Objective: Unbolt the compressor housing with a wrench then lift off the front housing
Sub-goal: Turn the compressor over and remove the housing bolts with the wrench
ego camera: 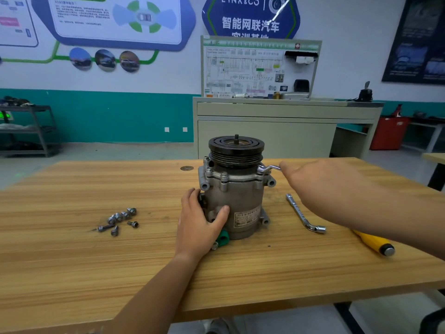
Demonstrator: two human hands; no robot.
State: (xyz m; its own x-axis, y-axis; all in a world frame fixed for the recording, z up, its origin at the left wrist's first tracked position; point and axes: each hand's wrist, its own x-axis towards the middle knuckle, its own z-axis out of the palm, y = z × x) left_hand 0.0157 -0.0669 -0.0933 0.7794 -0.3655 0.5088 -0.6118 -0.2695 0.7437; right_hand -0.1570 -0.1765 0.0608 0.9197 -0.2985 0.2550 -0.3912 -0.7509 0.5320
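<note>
The compressor (237, 203) is standing upright on the table (96, 261), pulley (236, 150) uppermost, about midway between the left and right edges and nearer the far edge than the near one. The left hand (199, 225) is gripping the lower body, with the thumb lying across the front and the fingers wrapping round the left side, steadying it. The right hand (320, 186) is reaching in from the right with its fingers stretched out. Its fingertips are meeting the free end of the wrench (268, 168), which is sitting on a bolt at the right of the front housing (231, 175). Whether the fingers are closing round the handle or only pressing on it cannot be told.

The unit is looking like cast metal: heavy, rigid and smooth enough to twist on the wood when the wrench is pulled, so the bracing grip low on the body is probably doing real work. For the lift, the grooved pulley and the lugged flange below it are likely offering the surest purchase. The joint may be sticking, so a straight upward pull would suit it better than prying.

Loose bolts (120, 219) are lying well left of the compressor. A second wrench (302, 214) is lying just to its right, and a yellow-handled tool (372, 242) is lying nearer the right edge.
</note>
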